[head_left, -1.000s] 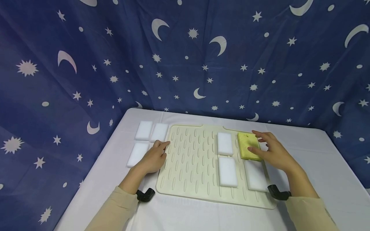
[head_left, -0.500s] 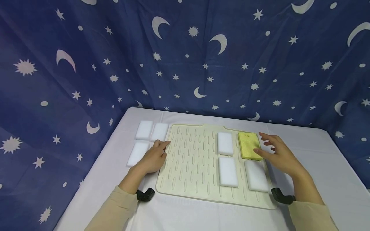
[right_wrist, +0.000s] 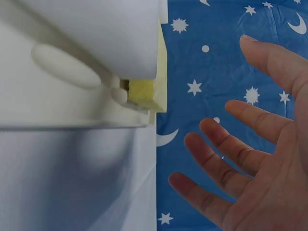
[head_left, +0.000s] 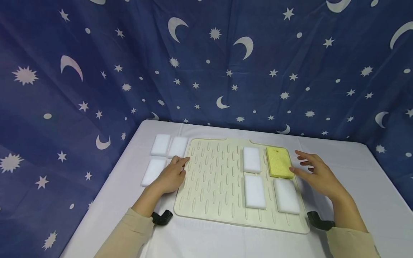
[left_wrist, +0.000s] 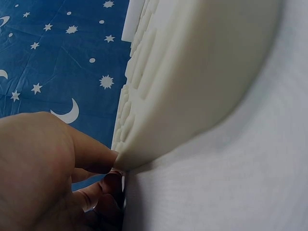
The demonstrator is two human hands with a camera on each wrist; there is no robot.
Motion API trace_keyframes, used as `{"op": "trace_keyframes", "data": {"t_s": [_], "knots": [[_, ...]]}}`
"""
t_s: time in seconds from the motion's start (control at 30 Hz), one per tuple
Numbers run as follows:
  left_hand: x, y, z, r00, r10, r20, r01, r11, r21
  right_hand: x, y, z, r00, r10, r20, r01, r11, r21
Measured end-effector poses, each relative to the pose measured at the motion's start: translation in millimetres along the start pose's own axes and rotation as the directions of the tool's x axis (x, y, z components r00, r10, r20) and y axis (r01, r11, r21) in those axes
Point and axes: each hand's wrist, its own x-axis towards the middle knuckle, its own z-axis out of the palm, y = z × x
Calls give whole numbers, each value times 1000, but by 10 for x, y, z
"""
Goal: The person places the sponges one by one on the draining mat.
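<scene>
A cream drying mat [head_left: 206,179] with raised oval ridges lies on the white table. My left hand [head_left: 170,176] rests at its left edge, index finger extended onto the rim and thumb close by; the left wrist view shows the fingertips touching the mat's edge. On the mat's right side lie a yellow sponge [head_left: 279,162] and three white sponges, one at the back [head_left: 251,159], one at the front left [head_left: 254,191] and one at the front right [head_left: 286,196]. Just right of the yellow sponge is my right hand [head_left: 317,175], fingers spread and holding nothing, thumb beside the sponge's edge.
Three more white sponges [head_left: 160,145] lie on the table [head_left: 200,240], left of the mat, close to my left hand. Behind the table hangs a blue curtain [head_left: 200,46] with moons and stars. A black wrist mount [head_left: 320,221] sits on each wrist.
My right hand has moved off to the right from above the yellow sponge, which stays in its place on the mat. The left hand has stayed at the mat's edge.
</scene>
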Motion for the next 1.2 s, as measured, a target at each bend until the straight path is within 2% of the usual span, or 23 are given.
{"op": "trace_keyframes", "data": {"t_s": [0.2, 0.43, 0.67, 1.2], "knots": [[5, -8, 0, 1000, 0, 7, 0, 1000, 4, -8, 72, -26, 996, 84, 38, -83, 996, -11], [16, 3, 4, 1000, 15, -2, -15, 1000, 6, -7, 224, -19, 994, 102, 36, -101, 994, -43], [1, 10, -6, 1000, 4, 8, -4, 1000, 1, -6, 301, 21, 986, 144, 85, -138, 988, -70], [-2, 9, -11, 1000, 2, 3, -2, 1000, -1, 29, 435, 116, 984, 127, 124, -114, 987, -111]]}}
